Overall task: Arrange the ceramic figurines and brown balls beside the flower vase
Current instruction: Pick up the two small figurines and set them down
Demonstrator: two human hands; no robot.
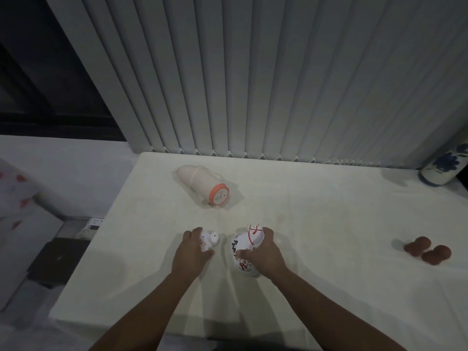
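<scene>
White ceramic figurines: your left hand (191, 252) grips the small figurine (209, 240), right hand (263, 254) the big figurine (243, 249); nothing placed yet, brown balls (428, 249) at 3 o'clock, flower vase (443, 165) at 2.

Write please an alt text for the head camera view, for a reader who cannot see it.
Two bare hands each grip a white ceramic figurine on a pale table: left hand on the small figurine, right hand on the large figurine. Brown balls lie far right, a blue-flowered vase stands at the back right corner, and a pale orange-capped bottle lies on its side.
</scene>
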